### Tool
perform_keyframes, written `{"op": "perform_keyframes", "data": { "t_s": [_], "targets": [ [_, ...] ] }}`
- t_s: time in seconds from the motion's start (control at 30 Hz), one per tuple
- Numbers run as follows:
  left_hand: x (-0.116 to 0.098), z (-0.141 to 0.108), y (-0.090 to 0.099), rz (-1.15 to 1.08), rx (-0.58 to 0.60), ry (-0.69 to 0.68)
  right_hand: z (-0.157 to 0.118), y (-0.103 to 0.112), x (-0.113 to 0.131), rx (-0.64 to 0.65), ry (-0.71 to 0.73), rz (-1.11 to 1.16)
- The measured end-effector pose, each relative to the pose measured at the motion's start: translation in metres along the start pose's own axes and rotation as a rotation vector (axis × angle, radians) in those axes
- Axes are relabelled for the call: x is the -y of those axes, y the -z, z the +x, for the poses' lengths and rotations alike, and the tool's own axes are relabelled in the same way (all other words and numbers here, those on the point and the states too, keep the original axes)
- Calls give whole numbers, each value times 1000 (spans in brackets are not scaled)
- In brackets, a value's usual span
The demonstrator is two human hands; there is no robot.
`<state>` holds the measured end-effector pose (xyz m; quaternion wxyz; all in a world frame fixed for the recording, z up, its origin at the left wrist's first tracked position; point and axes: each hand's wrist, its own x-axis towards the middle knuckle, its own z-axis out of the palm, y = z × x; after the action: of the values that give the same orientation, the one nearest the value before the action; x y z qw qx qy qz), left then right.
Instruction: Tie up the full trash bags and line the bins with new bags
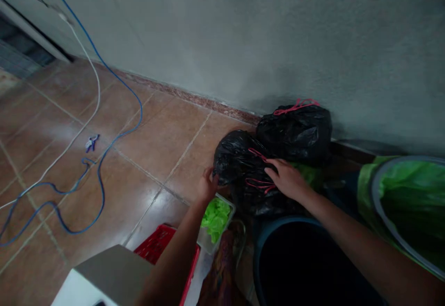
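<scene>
Three black plastic bags with red drawstrings are bunched on the tiled floor by the wall. My left hand (207,185) touches the left side of the nearer bag (231,155), its fingers curled against the plastic. Over the middle of the pile, my right hand (285,176) has its fingers at a red drawstring (257,154), thumb and fingers apart at the tips. Another black bag (295,132) leans on the wall behind, with its red string (297,106) on top. Part of a lower bag (257,203) shows beneath, beside a second red string (260,184).
A dark round bin (259,269) stands close in front. To the right is a bin lined with a green bag (410,181). A clear tub of green plastic (215,215), a red basket (158,243) and a white box (114,273) are nearby. Blue and white cables cross the left floor.
</scene>
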<state>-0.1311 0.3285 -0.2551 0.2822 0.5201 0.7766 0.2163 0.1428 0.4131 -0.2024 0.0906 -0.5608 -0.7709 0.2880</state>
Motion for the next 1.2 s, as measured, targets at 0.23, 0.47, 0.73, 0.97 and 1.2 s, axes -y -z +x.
{"op": "perform_keyframes", "data": {
  "t_s": [0.23,0.47,0.73,0.97,1.2],
  "targets": [
    [53,-123,3,217,193,183,-104,26,-7,-135,-252,214],
    [52,-114,-11,351,294,397,-171,39,13,-237,-310,288],
    [-2,-121,73,-182,-10,254,-198,81,66,-331,-293,461],
    [-139,-169,179,-1112,70,120,-241,118,121,-219,-105,519],
    [-234,-235,224,-1219,318,-7,-281,164,147,-413,-165,947]
  ]
}}
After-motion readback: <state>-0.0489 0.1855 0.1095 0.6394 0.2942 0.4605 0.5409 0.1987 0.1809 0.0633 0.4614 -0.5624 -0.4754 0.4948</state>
